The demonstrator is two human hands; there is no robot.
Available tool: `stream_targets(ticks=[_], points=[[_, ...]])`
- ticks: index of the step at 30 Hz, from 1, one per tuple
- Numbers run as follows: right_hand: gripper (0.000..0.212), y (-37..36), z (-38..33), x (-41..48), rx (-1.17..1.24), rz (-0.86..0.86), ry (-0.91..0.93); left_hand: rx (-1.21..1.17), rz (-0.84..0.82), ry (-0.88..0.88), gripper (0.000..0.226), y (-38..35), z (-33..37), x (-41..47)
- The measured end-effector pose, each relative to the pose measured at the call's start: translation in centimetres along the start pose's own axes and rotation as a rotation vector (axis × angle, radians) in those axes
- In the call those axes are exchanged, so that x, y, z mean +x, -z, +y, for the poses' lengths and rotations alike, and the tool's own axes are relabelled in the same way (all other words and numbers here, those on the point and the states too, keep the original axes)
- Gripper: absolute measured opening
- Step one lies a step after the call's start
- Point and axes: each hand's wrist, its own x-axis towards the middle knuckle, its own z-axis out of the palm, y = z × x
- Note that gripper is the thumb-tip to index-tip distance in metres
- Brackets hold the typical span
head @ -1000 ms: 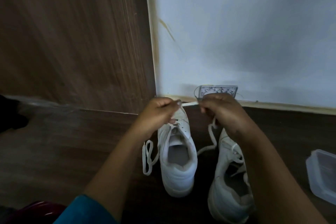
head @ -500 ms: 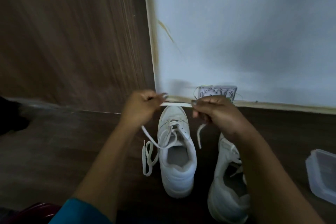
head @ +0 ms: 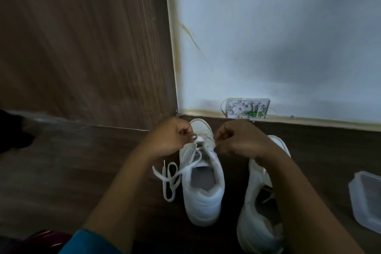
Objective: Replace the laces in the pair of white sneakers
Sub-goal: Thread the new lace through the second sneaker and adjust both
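Two white sneakers stand on the dark wooden floor, toes toward the wall. The left sneaker (head: 203, 183) is in the middle, the right sneaker (head: 259, 210) is partly hidden under my right forearm. My left hand (head: 171, 140) pinches the white lace (head: 171, 177) at the front eyelets of the left sneaker. My right hand (head: 237, 140) is curled over the same shoe's right eyelets, pinching the lace there. The lace's loose end lies looped on the floor left of the shoe.
A white wall (head: 278, 43) and a wooden panel (head: 82, 43) meet just behind the shoes. A small white junction box (head: 247, 108) sits at the wall's base. A clear plastic container (head: 367, 202) stands at the right. A dark object (head: 12, 132) lies at the far left.
Both hands have come down from a raised position, where they held the lace stretched between them, to the front eyelets of the left sneaker. The lace's right end no longer hangs free.
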Motion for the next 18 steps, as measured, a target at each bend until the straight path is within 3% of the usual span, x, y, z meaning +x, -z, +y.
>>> stream_targets(ticks=[3, 5, 7, 10, 13, 18], points=[[0.029, -1.8, 0.0, 0.5, -0.465, 0.011, 0.083, 0.167, 0.003, 0.025, 0.014, -1.0, 0.2, 0.2], [0.028, -2.6, -0.1, 0.8, -0.567, 0.072, 0.126, 0.21, 0.003, 0.031, 0.013, -1.8, 0.5, 0.4], [0.02, -2.4, 0.0, 0.9, -0.574, 0.096, 0.137, 0.207, -0.006, 0.027, 0.019, -2.1, 0.5, 0.6], [0.035, -2.2, 0.0, 0.8, -0.545, 0.101, 0.097, 0.226, 0.0, -0.008, 0.008, -2.3, 0.4, 0.8], [0.018, -2.2, 0.2, 1.0, -0.566, 0.12, 0.107, 0.189, 0.044, -0.005, 0.009, -2.4, -0.2, 1.1], [0.022, -2.0, 0.4, 1.2, -0.498, 0.116, 0.063, 0.075, 0.053, 0.071, 0.01, -2.4, -0.3, 0.9]])
